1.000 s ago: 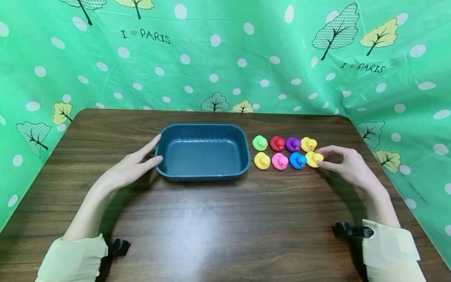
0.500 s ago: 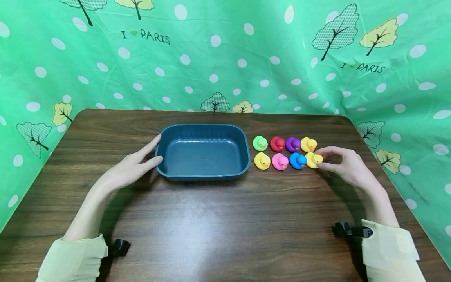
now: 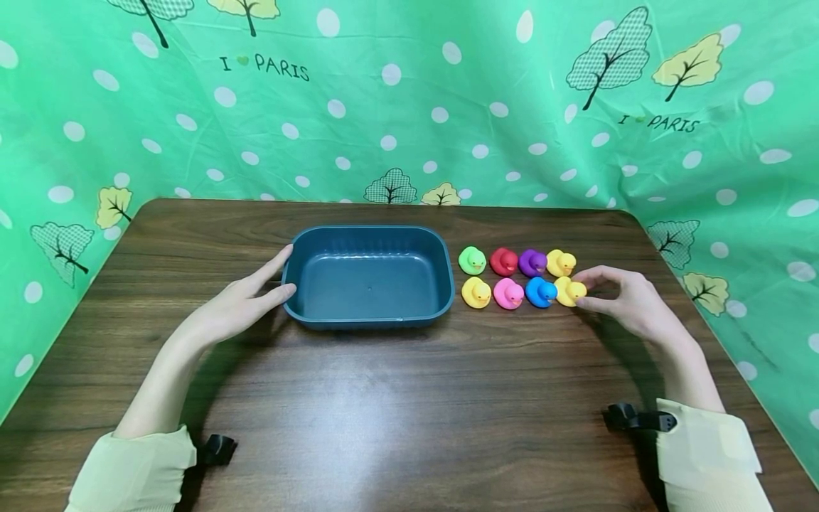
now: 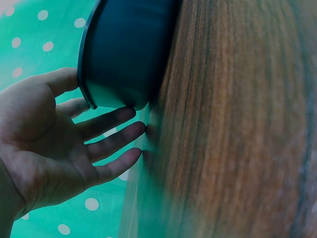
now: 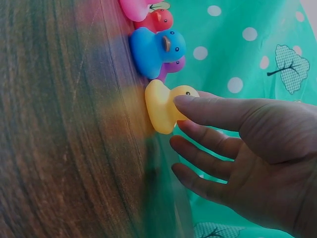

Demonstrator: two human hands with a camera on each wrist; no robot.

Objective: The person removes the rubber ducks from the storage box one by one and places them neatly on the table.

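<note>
The dark blue plastic basin [image 3: 367,320] stands on the table left of the ducks, its inside bare. My left hand [image 3: 233,306] touches its left end with thumb and forefinger at the rim; in the left wrist view the other fingers [image 4: 111,121] are spread and straight below the basin wall. At the right end of the front row, my right hand [image 3: 630,302] pinches a yellow rubber duck [image 3: 568,291] between thumb and forefinger. That duck [image 5: 161,106] sits on the tabletop in the right wrist view, the thumb covering part of its head.
Beside the held one, the front row has blue [image 3: 540,291], pink [image 3: 508,293] and yellow [image 3: 476,292] ducks. Behind are green [image 3: 472,260], red [image 3: 503,261], purple [image 3: 532,262] and another yellow [image 3: 561,262]. A green dotted curtain [image 3: 409,92] hangs behind the wooden table [image 3: 384,398].
</note>
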